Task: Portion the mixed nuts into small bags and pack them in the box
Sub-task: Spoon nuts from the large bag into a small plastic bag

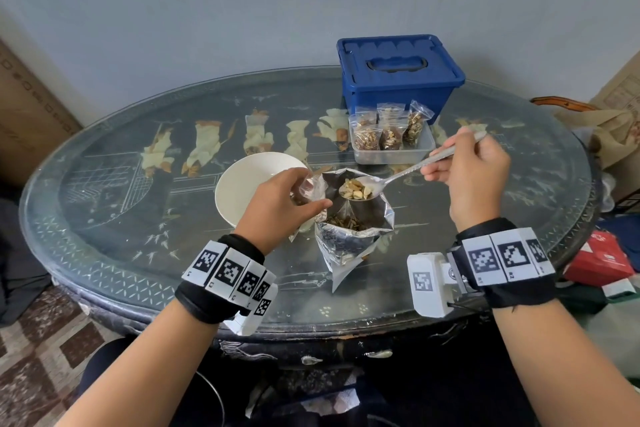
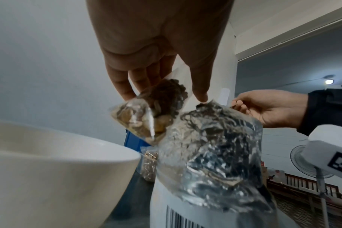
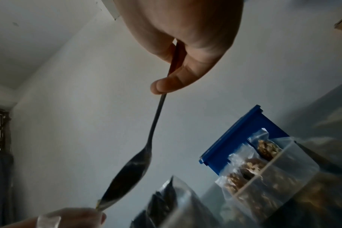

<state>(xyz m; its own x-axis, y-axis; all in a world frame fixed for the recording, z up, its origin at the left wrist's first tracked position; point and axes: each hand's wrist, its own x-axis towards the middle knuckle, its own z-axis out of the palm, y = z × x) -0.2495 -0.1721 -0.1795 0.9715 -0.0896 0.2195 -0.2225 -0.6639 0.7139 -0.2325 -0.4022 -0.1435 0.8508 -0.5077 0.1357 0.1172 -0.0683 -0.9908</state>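
An open foil pouch point(image 1: 349, 232) of mixed nuts stands at the table's near middle. My right hand point(image 1: 467, 170) grips a metal spoon point(image 1: 398, 177) by its handle; the bowl of the spoon, heaped with nuts point(image 1: 355, 189), hovers over the pouch mouth. My left hand point(image 1: 287, 204) pinches a small clear bag point(image 2: 139, 121) partly filled with nuts, just left of the spoon tip. In the right wrist view the spoon point(image 3: 135, 166) points down toward the left fingers point(image 3: 68, 216). A clear tub point(image 1: 393, 146) holds three filled small bags. Behind it sits a closed blue box point(image 1: 398, 76).
A white bowl point(image 1: 242, 191) stands left of the pouch, close under my left hand. The oval glass-topped table point(image 1: 121, 253) has bare surface at left and front. Cardboard boxes, a bag and red packaging crowd the right side beyond the table edge.
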